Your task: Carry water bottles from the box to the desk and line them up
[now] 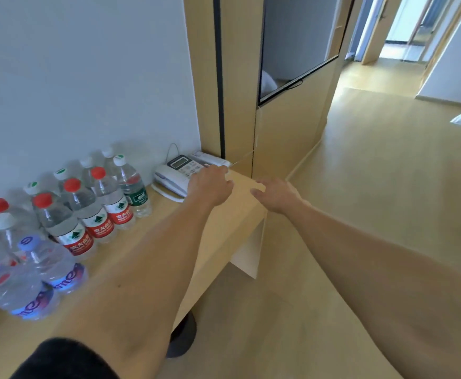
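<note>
We hold nothing: left hand (210, 187) loosely curled, right hand (276, 196) relaxed, over desk (224, 228) right end. Bottles (87, 214) lined far left. Likely between trips; next, back to box, unseen.

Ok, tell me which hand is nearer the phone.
Left. The left hand overlaps the phone's right edge; the right hand is farther right, past the desk corner.

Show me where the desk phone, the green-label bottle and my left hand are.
desk phone (175, 178), head view, on its grey keypad body.
green-label bottle (134, 187), head view, on its clear body above the label.
left hand (212, 184), head view, on its back.
</note>
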A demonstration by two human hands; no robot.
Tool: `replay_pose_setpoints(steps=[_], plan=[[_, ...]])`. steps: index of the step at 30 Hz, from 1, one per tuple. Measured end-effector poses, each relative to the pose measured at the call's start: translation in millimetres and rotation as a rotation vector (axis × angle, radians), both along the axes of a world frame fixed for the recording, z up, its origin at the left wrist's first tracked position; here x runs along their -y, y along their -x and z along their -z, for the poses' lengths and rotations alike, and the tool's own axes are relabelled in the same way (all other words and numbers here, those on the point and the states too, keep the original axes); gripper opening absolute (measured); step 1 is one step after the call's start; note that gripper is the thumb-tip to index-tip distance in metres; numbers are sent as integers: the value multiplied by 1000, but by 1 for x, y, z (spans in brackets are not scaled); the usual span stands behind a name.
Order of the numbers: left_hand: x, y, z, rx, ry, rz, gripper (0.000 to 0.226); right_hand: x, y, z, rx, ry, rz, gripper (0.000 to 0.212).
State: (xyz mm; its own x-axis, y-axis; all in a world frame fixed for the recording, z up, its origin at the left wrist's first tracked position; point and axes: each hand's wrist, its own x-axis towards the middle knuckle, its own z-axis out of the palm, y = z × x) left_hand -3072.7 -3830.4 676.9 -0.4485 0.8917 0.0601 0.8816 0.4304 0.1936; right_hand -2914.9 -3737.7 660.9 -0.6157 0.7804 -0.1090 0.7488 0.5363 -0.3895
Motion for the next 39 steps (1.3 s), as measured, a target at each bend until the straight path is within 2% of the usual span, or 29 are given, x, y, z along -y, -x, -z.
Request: replay_pose_setpoints(steps=[11,21,30,39], plan=[[-179,-198,33,73,90,244,47,-135,-207,16,59,0,282,55],[-304,-330,61,98,169,457,46,-212,-358,31,159,66,573,56],[-427,-392,81,40,280,581,55,-305,-414,48,179,209,725,64],[-597,-389,85,83,363,615,58,-460,-414,49,177,288,840,68]])
